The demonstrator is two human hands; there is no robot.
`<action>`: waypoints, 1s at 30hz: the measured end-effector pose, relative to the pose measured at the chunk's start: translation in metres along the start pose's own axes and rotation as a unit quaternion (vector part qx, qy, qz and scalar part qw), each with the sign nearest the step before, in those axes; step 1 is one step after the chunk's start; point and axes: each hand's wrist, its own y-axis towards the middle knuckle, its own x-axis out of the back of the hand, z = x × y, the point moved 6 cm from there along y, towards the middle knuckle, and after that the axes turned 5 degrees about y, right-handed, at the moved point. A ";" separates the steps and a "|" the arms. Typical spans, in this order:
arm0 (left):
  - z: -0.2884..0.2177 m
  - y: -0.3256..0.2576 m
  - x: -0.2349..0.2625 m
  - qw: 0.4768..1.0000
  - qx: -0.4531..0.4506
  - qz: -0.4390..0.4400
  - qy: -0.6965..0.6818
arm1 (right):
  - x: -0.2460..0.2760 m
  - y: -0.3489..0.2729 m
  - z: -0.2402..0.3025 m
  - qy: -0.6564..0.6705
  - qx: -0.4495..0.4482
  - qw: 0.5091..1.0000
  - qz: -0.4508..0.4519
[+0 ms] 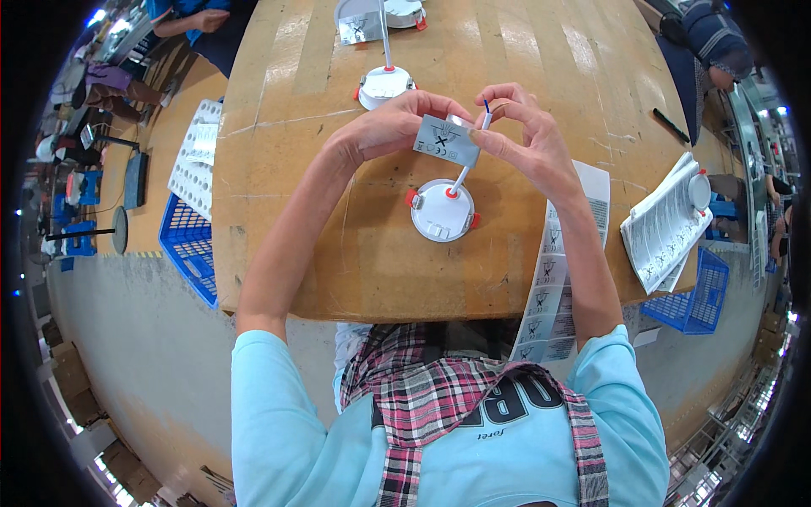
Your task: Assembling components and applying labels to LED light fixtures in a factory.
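Note:
A round white downlight with red-tipped clips lies on the wooden table in front of me. Its white cable rises from the top, with a bluish wire end at the tip. My left hand is closed on a silver-grey printed label, its right edge against the cable. The thumb and fingers of my right hand pinch around the cable just above the label; the exact contact is partly hidden. Under my right forearm, a long strip of similar labels hangs over the table's near edge.
Beyond my left hand stands another downlight with its cable up; more lie at the far edge. At right are printed sheets with a small round part on top, and a dark pen. Blue baskets flank the table. People are nearby.

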 end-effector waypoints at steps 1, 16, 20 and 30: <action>0.001 -0.002 0.002 1.000 0.003 -0.019 0.009 | 0.001 -0.001 -0.001 0.013 -0.011 1.000 -0.011; -0.002 -0.026 0.014 0.982 0.005 -0.190 0.019 | -0.006 -0.001 -0.016 0.145 -0.105 0.983 -0.032; -0.004 -0.028 0.012 0.979 0.001 -0.202 -0.005 | -0.004 -0.001 -0.016 0.137 -0.085 0.986 -0.037; -0.009 -0.031 0.014 0.976 -0.012 -0.218 -0.013 | -0.004 0.000 -0.018 0.149 -0.100 0.982 -0.052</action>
